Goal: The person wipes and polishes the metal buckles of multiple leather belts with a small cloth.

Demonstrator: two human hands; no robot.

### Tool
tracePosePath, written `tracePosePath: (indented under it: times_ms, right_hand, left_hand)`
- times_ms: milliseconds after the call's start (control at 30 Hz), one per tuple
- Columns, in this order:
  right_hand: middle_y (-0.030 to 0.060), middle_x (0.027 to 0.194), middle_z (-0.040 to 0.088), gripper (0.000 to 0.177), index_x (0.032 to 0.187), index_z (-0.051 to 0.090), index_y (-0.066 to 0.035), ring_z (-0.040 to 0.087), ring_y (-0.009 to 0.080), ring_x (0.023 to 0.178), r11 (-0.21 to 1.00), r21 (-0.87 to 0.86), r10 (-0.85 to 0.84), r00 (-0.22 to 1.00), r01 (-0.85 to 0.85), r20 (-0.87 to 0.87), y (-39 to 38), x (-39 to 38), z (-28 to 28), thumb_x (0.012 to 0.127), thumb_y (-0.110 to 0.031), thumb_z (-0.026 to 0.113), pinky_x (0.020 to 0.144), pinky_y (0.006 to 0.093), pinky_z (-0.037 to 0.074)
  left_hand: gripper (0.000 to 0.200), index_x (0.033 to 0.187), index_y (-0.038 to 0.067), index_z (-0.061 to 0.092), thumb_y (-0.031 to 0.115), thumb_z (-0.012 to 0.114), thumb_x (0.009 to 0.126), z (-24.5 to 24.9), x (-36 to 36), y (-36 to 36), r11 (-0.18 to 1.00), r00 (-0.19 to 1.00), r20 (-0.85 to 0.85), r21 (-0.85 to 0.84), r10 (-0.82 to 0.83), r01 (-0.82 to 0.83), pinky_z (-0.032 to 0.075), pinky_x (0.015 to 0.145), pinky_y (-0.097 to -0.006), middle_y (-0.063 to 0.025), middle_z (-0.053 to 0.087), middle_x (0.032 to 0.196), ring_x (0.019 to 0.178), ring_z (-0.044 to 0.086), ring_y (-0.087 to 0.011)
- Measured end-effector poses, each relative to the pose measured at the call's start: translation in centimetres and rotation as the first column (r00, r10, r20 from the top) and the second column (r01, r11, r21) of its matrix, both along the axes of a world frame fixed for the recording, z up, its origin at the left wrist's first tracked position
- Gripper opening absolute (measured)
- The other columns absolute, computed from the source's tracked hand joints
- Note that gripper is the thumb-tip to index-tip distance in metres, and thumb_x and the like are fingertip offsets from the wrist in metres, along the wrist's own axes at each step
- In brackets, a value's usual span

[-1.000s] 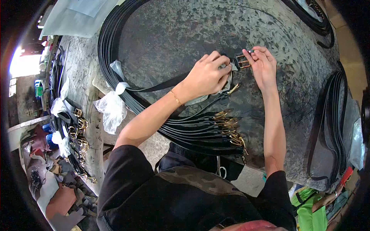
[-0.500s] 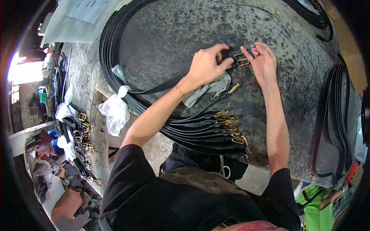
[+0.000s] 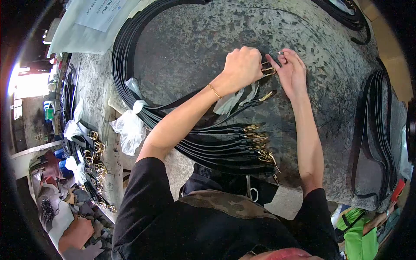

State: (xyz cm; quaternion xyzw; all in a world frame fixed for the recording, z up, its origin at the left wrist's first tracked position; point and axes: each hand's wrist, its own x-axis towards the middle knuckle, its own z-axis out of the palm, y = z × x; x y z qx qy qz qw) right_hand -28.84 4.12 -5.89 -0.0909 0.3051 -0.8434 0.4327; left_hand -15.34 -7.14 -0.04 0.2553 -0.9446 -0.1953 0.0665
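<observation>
My left hand is closed around a black belt at its gold buckle, knuckles up. One digit of my right hand reaches the buckle's right side. Its other fingers are curled, with a tiny greyish item at their tips, too small to name. A pale cloth strip lies below my left hand. Beneath, a row of black belts ends in gold buckles, with one belt end lying apart above them. A white plastic tie binds the belt bundle.
Another black belt bundle lies at the right, and one more at the top right. Bundled belts with gold buckles hang at the left above leather scraps. A labelled white bag sits at the top left.
My left hand has turned knuckles up and closed over the belt beside the buckle, hiding more of it. My right hand has shifted slightly left.
</observation>
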Motion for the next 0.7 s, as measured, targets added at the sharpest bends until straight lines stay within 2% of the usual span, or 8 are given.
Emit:
tracePosePath:
  times_ms: [33,167,233,367,467,600,667,700]
  right_hand:
    - [0.0044,0.085,0.061,0.011,0.099,0.064,0.001,0.059,0.0126,0.079,1.000,-0.004,0.008,1.000,-0.008,-0.010,0.1,0.0,0.1,0.093,0.001,0.056,0.105,0.0602,0.047]
    - [0.0044,0.085,0.061,0.011,0.099,0.064,0.001,0.059,0.0118,0.079,0.997,-0.065,0.043,0.999,-0.044,-0.026,0.2,-0.2,-0.4,0.093,0.001,0.055,0.104,0.0596,0.048]
    - [0.0044,0.085,0.061,0.011,0.099,0.064,0.001,0.059,0.0115,0.079,0.997,-0.071,0.037,0.999,-0.039,-0.025,0.2,-0.4,-0.7,0.093,0.001,0.056,0.104,0.0596,0.048]
    - [0.0043,0.083,0.061,0.011,0.100,0.064,0.001,0.059,0.0111,0.078,0.998,-0.062,0.030,0.999,-0.032,-0.020,0.2,-0.5,-0.8,0.093,0.001,0.056,0.104,0.0594,0.048]
    - [0.0047,0.083,0.061,0.010,0.098,0.065,0.001,0.059,0.0114,0.077,0.998,-0.050,0.021,0.999,-0.022,-0.031,0.2,-0.4,-0.6,0.093,0.001,0.056,0.104,0.0584,0.048]
    - [0.0043,0.082,0.061,0.009,0.097,0.065,0.001,0.060,0.0117,0.079,0.999,-0.040,0.019,0.998,-0.022,-0.062,0.0,0.0,-0.3,0.093,0.001,0.057,0.102,0.0551,0.051]
    - [0.0051,0.084,0.061,0.007,0.097,0.065,0.002,0.061,0.0123,0.080,1.000,0.012,0.006,0.975,-0.004,-0.224,-0.1,0.5,-0.2,0.093,0.002,0.059,0.096,0.0455,0.055]
    - [0.0051,0.084,0.061,0.007,0.097,0.065,0.002,0.061,0.0123,0.080,1.000,0.015,0.009,0.975,-0.005,-0.224,-0.2,0.9,-0.1,0.093,0.002,0.059,0.096,0.0455,0.055]
  left_hand:
    - [0.017,0.080,0.001,0.071,0.018,0.070,0.080,-0.4,0.1,0.1,0.996,0.998,-0.036,-0.079,-0.045,0.042,0.056,0.073,-0.0466,-0.0198,0.069,0.086,0.080,0.068,-0.0395]
    - [0.017,0.084,-0.001,0.068,0.016,0.066,0.082,-2.0,0.9,0.1,0.995,0.984,-0.156,-0.057,-0.084,0.076,0.054,0.073,-0.0462,-0.0204,0.068,0.085,0.080,0.066,-0.0407]
    - [0.016,0.085,-0.002,0.066,0.013,0.065,0.082,-2.6,1.2,-0.1,0.994,0.962,-0.271,0.104,-0.016,0.046,0.053,0.072,-0.0448,-0.0203,0.067,0.086,0.078,0.066,-0.0397]
    - [0.014,0.084,-0.003,0.066,0.010,0.065,0.081,-3.2,1.5,0.1,0.981,0.942,-0.329,0.195,0.071,-0.006,0.053,0.071,-0.0421,-0.0198,0.067,0.084,0.078,0.067,-0.0384]
    - [0.013,0.084,-0.003,0.066,0.008,0.067,0.078,-3.4,1.7,0.2,0.962,0.922,-0.368,0.272,0.118,-0.015,0.053,0.071,-0.0375,-0.0174,0.069,0.082,0.076,0.069,-0.0316]
    - [0.011,0.082,-0.002,0.065,0.005,0.071,0.076,-2.7,1.9,0.5,0.882,0.875,-0.423,0.471,0.236,-0.010,0.051,0.068,-0.0287,-0.0087,0.070,0.080,0.073,0.066,-0.0140]
    - [0.011,0.081,-0.002,0.064,0.004,0.072,0.076,-2.6,1.9,0.4,0.844,0.876,-0.390,0.534,0.284,-0.036,0.050,0.067,-0.0264,-0.0056,0.070,0.079,0.072,0.064,-0.0088]
    - [0.013,0.085,-0.001,0.062,0.004,0.072,0.077,-2.6,1.8,0.3,0.832,0.871,-0.393,0.554,0.297,-0.034,0.049,0.067,-0.0259,-0.0039,0.069,0.079,0.072,0.062,-0.0077]
